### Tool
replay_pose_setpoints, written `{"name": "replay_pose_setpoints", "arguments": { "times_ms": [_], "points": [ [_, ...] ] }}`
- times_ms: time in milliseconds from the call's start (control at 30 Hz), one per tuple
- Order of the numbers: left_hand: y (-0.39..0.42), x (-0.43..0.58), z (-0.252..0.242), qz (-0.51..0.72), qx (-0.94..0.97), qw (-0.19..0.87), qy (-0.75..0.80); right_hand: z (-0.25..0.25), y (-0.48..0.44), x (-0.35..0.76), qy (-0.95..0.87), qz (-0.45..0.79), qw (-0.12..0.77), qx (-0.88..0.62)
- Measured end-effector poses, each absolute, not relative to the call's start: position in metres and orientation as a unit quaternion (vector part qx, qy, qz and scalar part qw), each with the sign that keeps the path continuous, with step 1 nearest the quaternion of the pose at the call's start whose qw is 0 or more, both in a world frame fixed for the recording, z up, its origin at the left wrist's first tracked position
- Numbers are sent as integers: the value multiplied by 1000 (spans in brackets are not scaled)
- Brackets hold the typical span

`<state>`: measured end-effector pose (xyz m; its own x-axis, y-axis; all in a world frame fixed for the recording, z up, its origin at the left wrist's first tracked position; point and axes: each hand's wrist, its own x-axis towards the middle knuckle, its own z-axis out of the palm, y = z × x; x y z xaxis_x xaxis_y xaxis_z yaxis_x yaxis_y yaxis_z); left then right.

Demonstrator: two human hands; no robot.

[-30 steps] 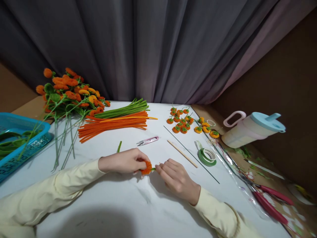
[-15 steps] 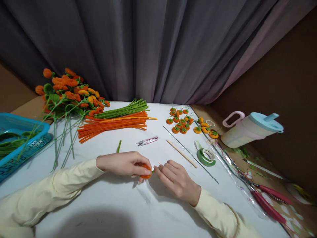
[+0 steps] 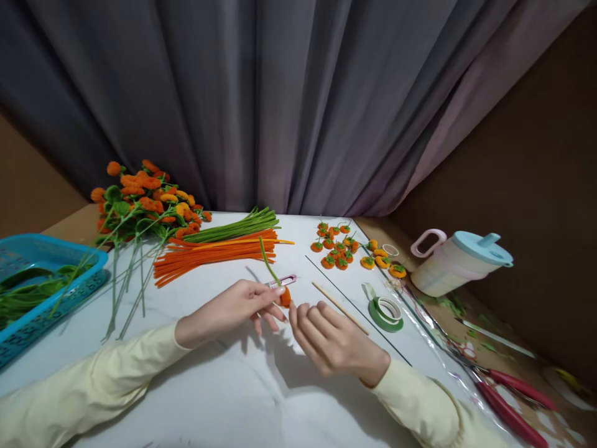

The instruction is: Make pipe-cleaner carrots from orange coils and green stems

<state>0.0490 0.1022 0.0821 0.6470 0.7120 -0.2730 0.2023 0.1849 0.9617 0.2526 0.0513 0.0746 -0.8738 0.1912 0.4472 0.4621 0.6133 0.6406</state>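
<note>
Between its thumb and fingertips, my left hand (image 3: 228, 311) pinches a small orange fuzzy pipe-cleaner flower (image 3: 286, 298), its other fingers loosely spread below. A green pipe-cleaner stem (image 3: 268, 262) rises from the flower, leaning up and to the left. My right hand (image 3: 333, 339) is closed, fingers curled, with its fingertips against the flower's lower right edge; what they pinch is hidden. Just behind the flower lie pink-handled thread snips (image 3: 288, 279), partly covered by my left hand. A thin wooden stick (image 3: 340, 307) rests beyond my right hand.
Orange pipe cleaners (image 3: 214, 258) and green ones (image 3: 237, 224) lie at the back, beside a bunch of finished flowers (image 3: 144, 193). A blue basket (image 3: 100, 264) stands left. Small flower heads (image 3: 338, 249), green tape (image 3: 385, 314), red-handled pliers (image 3: 508, 410) and a tumbler (image 3: 448, 270) are right.
The flower has been lifted and turned, so its green stem now points up instead of left behind my hand. My right fingertips have come up against the flower. The view has tilted up slightly.
</note>
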Motion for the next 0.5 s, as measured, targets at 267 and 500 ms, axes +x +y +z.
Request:
{"name": "replay_pose_setpoints", "arguments": {
  "times_ms": [267, 500],
  "points": [
    [93, 58, 65, 212, 539, 752, 315, 72, 48, 239, -922, -278, 234, -132],
    [94, 58, 71, 168, 546, 774, 274, 68, 60, 249, -916, -116, 296, -243]
  ]
}}
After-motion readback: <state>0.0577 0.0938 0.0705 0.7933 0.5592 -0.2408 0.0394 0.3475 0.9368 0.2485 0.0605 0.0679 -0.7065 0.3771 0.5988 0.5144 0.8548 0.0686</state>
